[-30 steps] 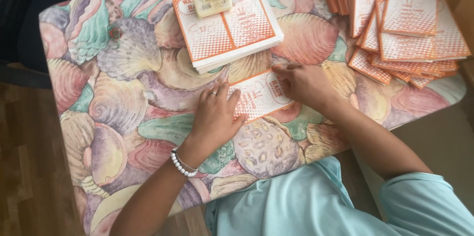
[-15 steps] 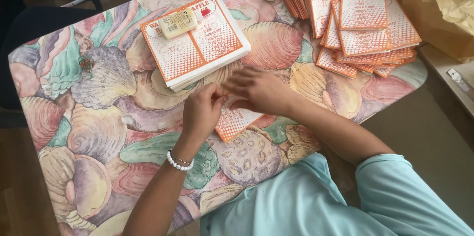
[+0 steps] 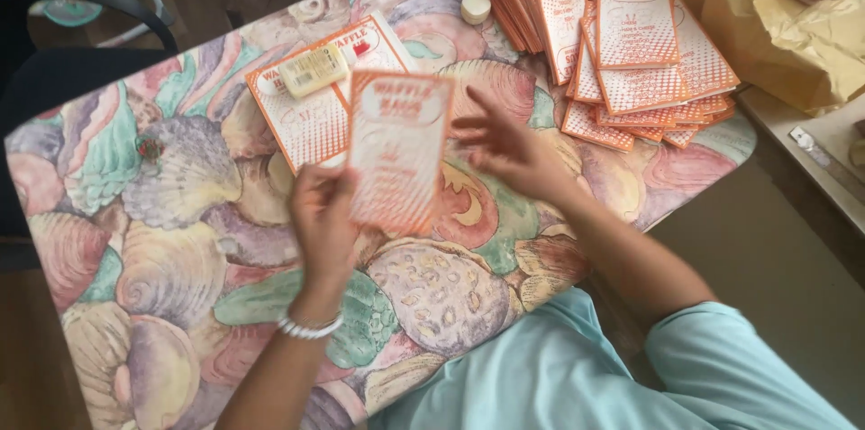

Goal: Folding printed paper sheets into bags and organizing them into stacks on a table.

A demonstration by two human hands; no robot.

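My left hand (image 3: 323,218) holds up a folded orange-and-white leaflet (image 3: 399,149) by its lower left edge, lifted above the table. My right hand (image 3: 506,144) hovers just right of the leaflet, fingers spread and holding nothing. Behind the leaflet lies a stack of unfolded orange-and-white sheets (image 3: 306,119) with a small pale yellow block (image 3: 312,71) resting on top. A fanned pile of folded leaflets (image 3: 622,43) covers the table's far right corner.
The table (image 3: 180,241) wears a cloth printed with large pastel shells. A small round cream lid (image 3: 475,7) sits beside the folded pile. A black chair (image 3: 63,70) stands at the left. Crumpled tan paper (image 3: 793,25) lies on a surface to the right.
The leaflet, earlier pressed flat on the table under both hands, is now lifted in my left hand. My right hand has let go and opened. The view has shifted left.
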